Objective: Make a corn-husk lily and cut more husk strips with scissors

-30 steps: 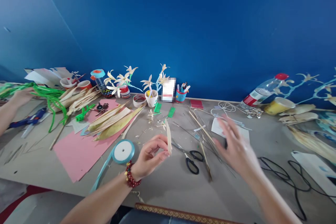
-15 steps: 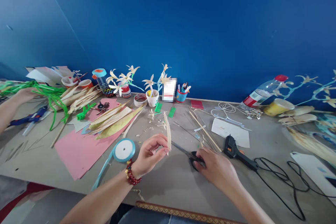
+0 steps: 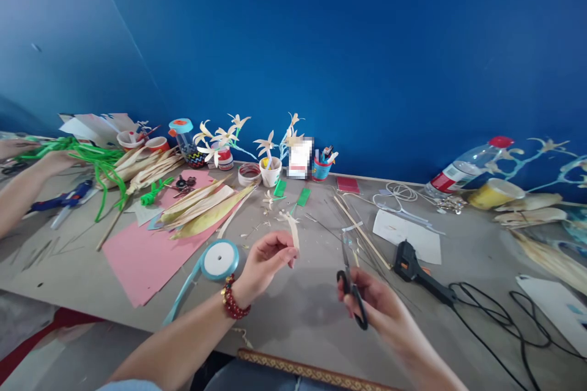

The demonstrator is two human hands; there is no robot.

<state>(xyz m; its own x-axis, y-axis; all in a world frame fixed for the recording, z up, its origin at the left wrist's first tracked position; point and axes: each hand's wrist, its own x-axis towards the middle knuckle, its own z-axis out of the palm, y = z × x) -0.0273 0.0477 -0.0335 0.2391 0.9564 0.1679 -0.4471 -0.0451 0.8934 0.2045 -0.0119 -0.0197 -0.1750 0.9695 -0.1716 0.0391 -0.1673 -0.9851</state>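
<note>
Between the thumb and fingers of my left hand [image 3: 271, 261] a narrow strip of pale corn husk [image 3: 294, 233] stands up, its top end curving left. A red bead bracelet circles that wrist. My right hand [image 3: 373, 299] holds black-handled scissors [image 3: 352, 296], raised off the table, with the blades pointing away from me and clear of the strip. Left of my left hand lies a roll of light blue ribbon [image 3: 220, 259], its loose end trailing toward the table's front edge. Small husk scraps [image 3: 268, 200] lie beyond my left hand.
Corn husks [image 3: 206, 208] rest on pink paper [image 3: 137, 263]. A black glue gun [image 3: 422, 272] with a looped cord lies right. Husk flowers [image 3: 270, 144] stand in a white cup [image 3: 270, 172] near the wall. At far left, another person's hand [image 3: 57, 160] touches green stems [image 3: 98, 159].
My right hand has lifted and turned the scissors, so their blades now point away from me rather than toward the strip. My left hand still holds the husk strip, now showing shorter.
</note>
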